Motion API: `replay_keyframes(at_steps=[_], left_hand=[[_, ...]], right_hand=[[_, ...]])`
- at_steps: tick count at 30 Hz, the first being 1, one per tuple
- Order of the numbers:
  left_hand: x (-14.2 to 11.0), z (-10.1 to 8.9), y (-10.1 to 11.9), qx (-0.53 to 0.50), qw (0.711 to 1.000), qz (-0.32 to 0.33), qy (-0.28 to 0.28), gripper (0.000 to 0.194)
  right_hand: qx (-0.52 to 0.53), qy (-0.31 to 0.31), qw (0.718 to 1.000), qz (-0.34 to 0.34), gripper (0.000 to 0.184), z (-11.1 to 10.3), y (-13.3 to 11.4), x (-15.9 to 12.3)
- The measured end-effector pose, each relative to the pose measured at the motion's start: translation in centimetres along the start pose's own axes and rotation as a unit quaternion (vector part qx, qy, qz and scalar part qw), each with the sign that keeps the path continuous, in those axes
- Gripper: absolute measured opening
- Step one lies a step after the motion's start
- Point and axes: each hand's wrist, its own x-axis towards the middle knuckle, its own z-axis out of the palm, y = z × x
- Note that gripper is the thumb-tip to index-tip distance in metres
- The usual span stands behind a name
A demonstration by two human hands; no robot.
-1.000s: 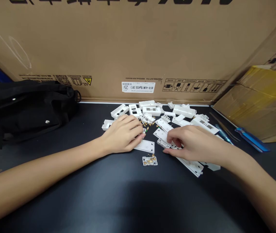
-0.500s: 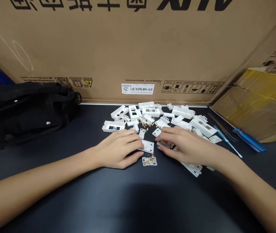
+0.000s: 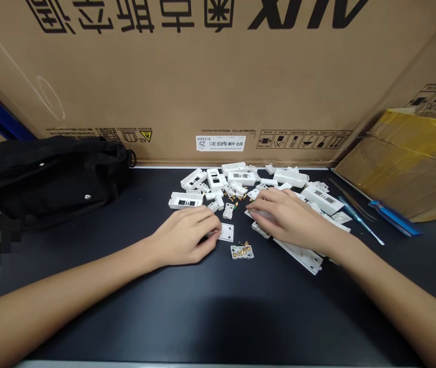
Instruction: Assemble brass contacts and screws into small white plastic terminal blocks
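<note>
My left hand (image 3: 189,236) rests on the dark tabletop, thumb and fingers closed on a white plastic plate (image 3: 227,232) with small holes. Just right of it lies a small white terminal block (image 3: 242,252) with brass contacts, untouched. My right hand (image 3: 290,219) is over the near side of a heap of white plastic parts, fingers bent and thumb close to the index finger. What those fingertips grip, if anything, is hidden. Long white strips (image 3: 302,255) lie beneath this hand. Several white rectangular housings (image 3: 186,200) with slots lie farther back, among small brass pieces.
A large cardboard box (image 3: 156,82) walls off the back of the dark tabletop (image 3: 144,312). A black bag (image 3: 49,179) lies at the left. On the right are a screwdriver (image 3: 361,220), a blue-handled tool (image 3: 394,217) and a taped carton (image 3: 402,163).
My left hand has drawn the white plate slightly left, away from the terminal block. My right hand has shifted up over the heap, its thumb now nearer the index finger. The view has tilted slightly.
</note>
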Motion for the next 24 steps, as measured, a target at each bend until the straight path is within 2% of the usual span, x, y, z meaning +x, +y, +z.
replay_keyframes(at_steps=[6,9,15,21,24], left_hand=[[0.1,0.0,0.0,0.006,1.000,-0.008,0.003,0.010],[0.2,0.0,0.0,0.006,1.000,-0.015,0.008,0.011],[0.3,-0.1,-0.1,0.012,1.000,-0.017,0.000,0.013],[0.2,0.0,-0.1,0.018,1.000,-0.016,-0.003,0.011],[0.2,0.0,-0.2,0.019,1.000,-0.017,-0.003,0.011]], right_hand=[[-0.005,0.053,0.998,-0.015,0.027,-0.6,-0.5,2.0],[-0.053,0.019,0.998,-0.014,0.025,-1.2,-0.7,4.2],[-0.081,-0.060,0.994,0.048,0.023,-1.6,0.5,8.1],[-0.041,-0.075,0.994,0.068,0.022,-1.1,1.6,8.5],[-0.029,-0.074,0.994,0.073,0.028,-1.0,1.7,8.0]])
